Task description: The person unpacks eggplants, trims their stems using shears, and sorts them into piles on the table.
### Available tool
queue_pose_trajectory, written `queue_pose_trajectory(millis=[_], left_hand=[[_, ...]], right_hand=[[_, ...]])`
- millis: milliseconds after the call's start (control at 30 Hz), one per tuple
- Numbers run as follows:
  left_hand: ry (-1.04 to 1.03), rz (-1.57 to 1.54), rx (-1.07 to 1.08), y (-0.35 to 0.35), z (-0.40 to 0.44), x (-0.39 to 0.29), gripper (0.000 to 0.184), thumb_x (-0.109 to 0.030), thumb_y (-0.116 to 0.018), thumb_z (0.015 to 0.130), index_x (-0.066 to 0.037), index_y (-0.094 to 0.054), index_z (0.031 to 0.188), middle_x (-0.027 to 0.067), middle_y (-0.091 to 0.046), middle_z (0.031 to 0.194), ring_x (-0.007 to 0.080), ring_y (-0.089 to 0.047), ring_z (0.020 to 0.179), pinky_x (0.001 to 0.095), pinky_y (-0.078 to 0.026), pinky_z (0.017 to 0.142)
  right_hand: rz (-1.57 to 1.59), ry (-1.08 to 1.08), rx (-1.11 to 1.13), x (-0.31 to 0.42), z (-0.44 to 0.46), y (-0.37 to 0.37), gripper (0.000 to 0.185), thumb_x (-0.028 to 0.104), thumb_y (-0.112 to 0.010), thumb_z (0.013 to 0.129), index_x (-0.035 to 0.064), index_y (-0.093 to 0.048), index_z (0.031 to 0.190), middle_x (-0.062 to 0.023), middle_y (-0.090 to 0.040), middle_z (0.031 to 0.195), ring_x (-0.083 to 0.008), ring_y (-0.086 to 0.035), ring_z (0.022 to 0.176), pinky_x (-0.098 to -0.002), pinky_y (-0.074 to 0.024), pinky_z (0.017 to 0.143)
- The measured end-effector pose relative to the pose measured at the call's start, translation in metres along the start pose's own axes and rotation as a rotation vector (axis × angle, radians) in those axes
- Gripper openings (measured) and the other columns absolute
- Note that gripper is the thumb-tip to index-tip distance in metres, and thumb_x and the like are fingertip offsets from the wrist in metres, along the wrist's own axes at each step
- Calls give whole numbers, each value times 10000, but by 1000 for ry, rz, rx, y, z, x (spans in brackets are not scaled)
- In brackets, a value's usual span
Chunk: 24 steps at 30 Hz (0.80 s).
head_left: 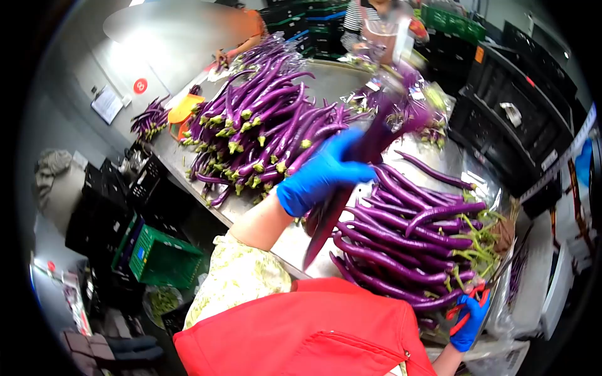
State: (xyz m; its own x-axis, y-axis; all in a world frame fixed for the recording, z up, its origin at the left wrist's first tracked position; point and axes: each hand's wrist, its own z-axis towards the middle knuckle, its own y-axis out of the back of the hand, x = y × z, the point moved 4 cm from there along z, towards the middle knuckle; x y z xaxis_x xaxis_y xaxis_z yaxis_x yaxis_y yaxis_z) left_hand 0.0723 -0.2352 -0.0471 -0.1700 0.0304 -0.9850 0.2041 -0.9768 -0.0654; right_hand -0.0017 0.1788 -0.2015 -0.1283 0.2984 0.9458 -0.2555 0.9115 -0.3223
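Observation:
Wrapped around several long purple eggplants (327, 219), my left hand (329, 166) wears a blue glove above the metal table. The held eggplants are blurred at their upper end. In a blue glove at the lower right, my right hand (470, 319) is closed on red-handled scissors (464, 323), beside the stem ends of an eggplant pile (401, 244). Green stems (480, 244) of that pile point right. A larger eggplant heap (257, 125) lies to the left, its green caps toward the near edge.
Two people work across the table (329, 78). Wrapped eggplants (433, 100) lie at the far right side. Black crates (511, 113) stand on the right. A green crate (163, 257) sits on the floor at left, and an orange container (185, 109) is by the heap.

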Motion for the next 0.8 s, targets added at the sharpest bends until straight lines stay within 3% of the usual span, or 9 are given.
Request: queue_pose_trajectory(millis=[100, 233, 300, 367, 433, 533, 733, 767, 800], left_hand=[[-456, -300, -435, 82, 20, -18, 311, -209, -688, 795, -61, -569, 1042, 39, -610, 872, 119, -578, 723, 261, -472, 655], [-924, -435, -963, 227, 48, -38, 283, -228, -699, 804, -91, -575, 1019, 39, -603, 868, 153, -585, 734, 281, -488, 687], [-1026, -505, -1050, 309, 59, -42, 350, -310, -677, 817, -110, -548, 1074, 57, -613, 915, 192, -593, 785, 324, -498, 741], [-931, -604, -985, 397, 67, -28, 387, -390, -621, 838, -129, -529, 1109, 77, -617, 953, 224, -587, 820, 380, -499, 784], [-939, -703, -1172, 455, 68, -10, 372, -438, -566, 853, -133, -562, 1066, 90, -620, 987, 229, -587, 856, 405, -491, 823], [-853, -760, -1213, 514, 72, 12, 347, -392, -538, 871, -104, -564, 1063, 104, -621, 999, 240, -591, 873, 411, -484, 847], [-585, -558, -1084, 576, 95, 41, 305, -298, -482, 906, -47, -566, 1058, 131, -622, 1021, 263, -598, 906, 422, -468, 894], [-582, -509, -1072, 570, 99, 42, 300, -282, -473, 912, -37, -566, 1057, 136, -622, 1025, 267, -599, 912, 424, -465, 902], [-601, -449, -1034, 558, 102, 46, 295, -267, -464, 917, -27, -567, 1056, 141, -623, 1029, 271, -600, 918, 426, -463, 910]], right_hand=[[148, -50, 36, -7, 7, -5, 541, 29, -528, 726, 21, -407, 1253, -99, -534, 951, -158, -533, 765, -255, -458, 682], [87, -67, 81, -10, 20, -20, 566, 60, -556, 712, 21, -397, 1254, -99, -540, 916, -157, -542, 739, -263, -467, 663], [-6, -108, -28, -4, 17, -26, 596, 80, -573, 705, 18, -382, 1266, -89, -539, 899, -154, -543, 713, -263, -468, 656], [-8, -124, -85, -7, 14, -26, 602, 84, -574, 706, 15, -377, 1270, -87, -538, 898, -155, -543, 709, -265, -470, 651], [-2, -117, -143, -11, 13, -18, 626, 95, -581, 715, 11, -358, 1294, -92, -537, 895, -157, -545, 712, -267, -473, 652], [-29, -141, -231, -9, 5, -21, 650, 100, -586, 725, 5, -338, 1317, -84, -541, 870, -152, -544, 720, -263, -471, 660], [-83, -203, -226, 10, 2, -45, 365, 68, -599, 764, 37, -476, 1107, -41, -539, 868, -109, -523, 698, -224, -432, 511], [-102, -184, -192, 3, 3, -35, 498, 65, -570, 747, 18, -426, 1221, -77, -535, 973, -144, -532, 788, -256, -443, 722], [-49, -159, -138, -7, 4, -21, 528, 67, -577, 735, 20, -423, 1238, -85, -544, 994, -153, -532, 825, -256, -437, 756]])
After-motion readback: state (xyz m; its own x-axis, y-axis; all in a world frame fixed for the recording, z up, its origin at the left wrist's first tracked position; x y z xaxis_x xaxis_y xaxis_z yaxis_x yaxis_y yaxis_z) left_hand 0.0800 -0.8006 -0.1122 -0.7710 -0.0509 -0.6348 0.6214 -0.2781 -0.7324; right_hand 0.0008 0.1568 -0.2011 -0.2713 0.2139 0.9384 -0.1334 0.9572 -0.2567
